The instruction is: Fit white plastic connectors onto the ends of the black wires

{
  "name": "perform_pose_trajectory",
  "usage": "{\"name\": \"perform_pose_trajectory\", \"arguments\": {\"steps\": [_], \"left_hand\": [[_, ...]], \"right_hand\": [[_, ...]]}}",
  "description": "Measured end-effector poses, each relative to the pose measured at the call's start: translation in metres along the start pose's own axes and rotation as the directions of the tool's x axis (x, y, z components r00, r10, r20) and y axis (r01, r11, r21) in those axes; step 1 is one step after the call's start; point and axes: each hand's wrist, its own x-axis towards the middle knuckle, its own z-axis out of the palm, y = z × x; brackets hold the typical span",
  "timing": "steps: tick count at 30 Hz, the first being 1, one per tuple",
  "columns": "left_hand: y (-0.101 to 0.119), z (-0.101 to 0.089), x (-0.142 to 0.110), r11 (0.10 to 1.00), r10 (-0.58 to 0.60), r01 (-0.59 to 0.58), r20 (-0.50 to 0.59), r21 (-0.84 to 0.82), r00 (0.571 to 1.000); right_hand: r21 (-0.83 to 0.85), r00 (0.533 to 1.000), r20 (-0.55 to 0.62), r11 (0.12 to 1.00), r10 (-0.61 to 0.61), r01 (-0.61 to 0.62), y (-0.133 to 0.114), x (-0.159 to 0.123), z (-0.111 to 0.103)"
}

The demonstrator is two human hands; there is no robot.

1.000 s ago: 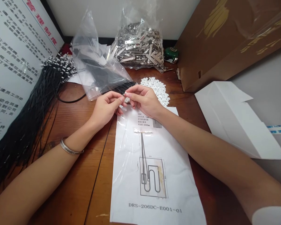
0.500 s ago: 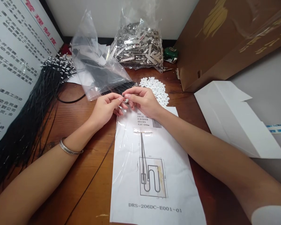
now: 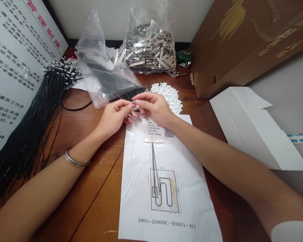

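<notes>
My left hand [image 3: 116, 116] is closed in a pinch on a thin black wire [image 3: 99, 190], whose length trails down across the table toward the lower left. Fingertip to fingertip with it, my right hand [image 3: 154, 107] pinches at the wire's end. Something tiny and shiny shows between the hands, too small to name. Just behind my right hand lies a pile of small white pieces [image 3: 170, 97]. Beneath both hands is a printed drawing sheet [image 3: 136, 188] showing a looped line in a rectangle.
At the back stand a clear bag of metal strips [image 3: 151, 50] and a green tape measure [image 3: 184, 58]. A plastic bag [image 3: 98, 74] partly covers more black wires. On the left hangs a thick wire bundle [image 3: 32, 124]; on the right are a brown box [image 3: 217, 50] and folded white card [image 3: 255, 131].
Both hands stay almost in place. The small shiny bit between the fingertips shows less now, and the wire has shifted slightly.
</notes>
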Motion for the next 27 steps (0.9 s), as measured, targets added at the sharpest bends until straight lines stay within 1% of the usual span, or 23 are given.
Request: {"name": "perform_pose_trajectory", "arguments": {"steps": [5, 10, 17, 21, 27], "left_hand": [[0.0009, 0.0014, 0.0007, 1.000, -0.010, 0.010, -0.009, -0.013, 1.000], [0.0002, 0.0012, 0.0006, 1.000, 0.013, -0.013, 0.005, 0.001, 1.000], [-0.0031, 0.0018, -0.0004, 0.998, 0.042, -0.043, 0.035, 0.053, 0.999], [-0.0040, 0.0014, -0.0008, 0.998, 0.054, -0.055, 0.028, 0.039, 0.998], [-0.0061, 0.0001, -0.0010, 0.995, 0.088, -0.091, 0.054, 0.041, 0.995]], "right_hand": [[0.039, 0.999, -0.039, 0.999, 0.006, -0.005, 0.0022, 0.0017, -0.0011], [0.031, 0.999, -0.033, 0.999, -0.026, 0.027, 0.0026, 0.0021, -0.0010], [-0.016, 0.999, -0.043, 1.000, -0.012, 0.011, 0.0026, 0.0009, -0.0011], [-0.009, 0.999, -0.038, 1.000, -0.023, 0.022, 0.0030, 0.0008, -0.0013], [-0.045, 1.000, -0.016, 0.999, -0.016, 0.015, 0.0007, -0.0005, -0.0012]]}}
